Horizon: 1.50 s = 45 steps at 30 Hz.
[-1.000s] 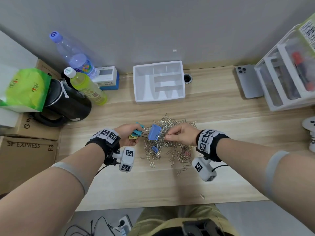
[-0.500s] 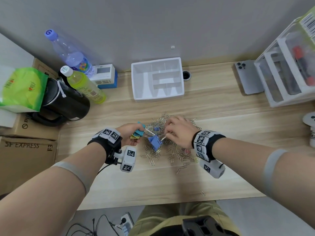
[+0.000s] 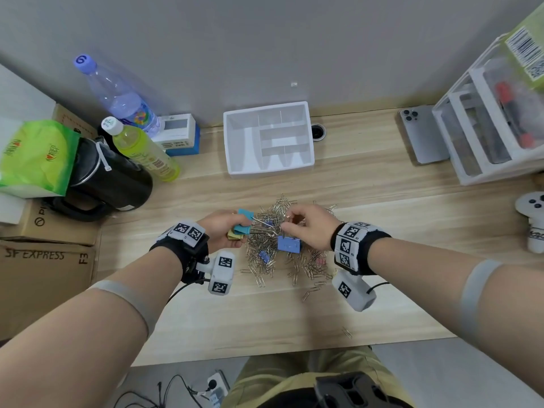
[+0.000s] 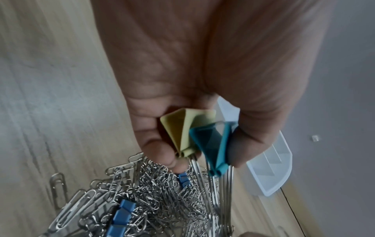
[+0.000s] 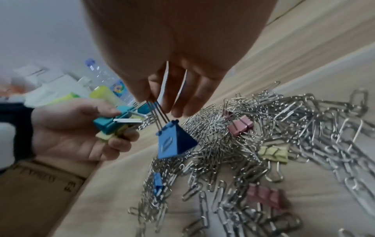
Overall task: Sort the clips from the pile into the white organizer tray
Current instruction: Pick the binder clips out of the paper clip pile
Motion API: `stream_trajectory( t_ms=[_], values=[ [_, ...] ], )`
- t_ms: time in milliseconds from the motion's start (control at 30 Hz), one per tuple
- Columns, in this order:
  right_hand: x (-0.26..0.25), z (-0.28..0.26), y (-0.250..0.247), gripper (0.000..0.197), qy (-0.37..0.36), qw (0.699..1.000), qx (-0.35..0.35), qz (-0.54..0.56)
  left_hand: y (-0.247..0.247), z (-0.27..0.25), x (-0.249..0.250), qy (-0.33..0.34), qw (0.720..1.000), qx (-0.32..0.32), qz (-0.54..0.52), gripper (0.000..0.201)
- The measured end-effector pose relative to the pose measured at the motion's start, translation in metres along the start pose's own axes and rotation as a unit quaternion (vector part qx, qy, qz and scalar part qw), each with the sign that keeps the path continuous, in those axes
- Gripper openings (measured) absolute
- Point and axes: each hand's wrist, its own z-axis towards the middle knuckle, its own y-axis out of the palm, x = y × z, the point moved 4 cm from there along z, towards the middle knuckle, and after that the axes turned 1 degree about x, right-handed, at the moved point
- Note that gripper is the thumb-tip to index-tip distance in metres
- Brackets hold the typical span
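Note:
A pile of silver paper clips (image 3: pixel 282 248) with small coloured binder clips lies mid-desk. The white organizer tray (image 3: pixel 270 169) stands behind it by the wall, its compartments bare. My left hand (image 3: pixel 226 231) grips a teal binder clip (image 4: pixel 211 147) and a yellow binder clip (image 4: pixel 182 133) at the pile's left edge. My right hand (image 5: pixel 160 102) pinches the wire handles of a large blue binder clip (image 5: pixel 174 141), which hangs just above the pile (image 5: pixel 263 128). Small blue (image 5: pixel 158 182), pink (image 5: pixel 241 125) and yellow (image 5: pixel 274 154) clips lie among the paper clips.
Left of the tray stand two bottles (image 3: pixel 141 148), a black kettle (image 3: pixel 109 184), a green bag (image 3: pixel 35 157) and cardboard boxes (image 3: pixel 44 269). A phone (image 3: pixel 424 136), a white drawer unit (image 3: pixel 494 125) and a white controller (image 3: pixel 532 222) sit at the right.
My right hand dipped with the large blue clip to the pile, then moved right; the clip now hangs lower and further from my left hand, which has stayed put.

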Motion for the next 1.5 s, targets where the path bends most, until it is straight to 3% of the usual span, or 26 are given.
stream_trajectory(
  t_ms=[167, 267, 500, 633, 767, 1000, 1100, 1267, 1400, 1500],
  values=[
    [0.009, 0.006, 0.004, 0.020, 0.093, 0.970, 0.005, 0.224, -0.003, -0.002, -0.002, -0.007, 0.999, 0.023, -0.036, 0.013],
    [0.012, 0.009, 0.007, 0.021, 0.115, 0.947, 0.000, 0.299, -0.002, -0.005, -0.002, -0.015, 0.999, 0.018, -0.049, 0.028],
    [0.012, 0.004, 0.014, 0.018, 0.131, 0.963, -0.048, 0.232, 0.008, -0.009, -0.001, -0.011, 0.998, -0.038, -0.041, 0.043],
    [0.009, 0.005, 0.020, 0.016, 0.137, 0.956, -0.056, 0.255, 0.022, -0.010, 0.005, -0.006, 0.997, -0.080, -0.020, 0.053],
    [0.009, 0.005, 0.026, 0.016, 0.148, 0.951, -0.051, 0.267, 0.038, -0.013, 0.008, -0.008, 0.992, -0.123, -0.001, 0.041],
    [0.014, 0.002, 0.027, 0.022, 0.158, 0.963, -0.008, 0.217, 0.048, -0.016, 0.004, -0.039, 0.983, -0.177, 0.011, 0.045],
    [0.018, 0.002, 0.028, 0.031, 0.169, 0.955, 0.019, 0.241, 0.048, -0.015, 0.001, -0.058, 0.981, -0.181, 0.036, 0.050],
    [0.018, 0.002, 0.023, 0.008, 0.152, 0.957, 0.058, 0.242, 0.051, -0.013, -0.003, -0.068, 0.980, -0.181, 0.041, 0.047],
    [0.024, 0.004, 0.019, 0.019, 0.199, 0.929, 0.085, 0.301, 0.052, -0.014, -0.002, -0.071, 0.981, -0.177, 0.035, 0.040],
    [0.030, 0.003, 0.017, 0.010, 0.250, 0.879, 0.079, 0.398, 0.050, -0.013, -0.001, -0.063, 0.984, -0.163, 0.029, 0.041]
  ],
)
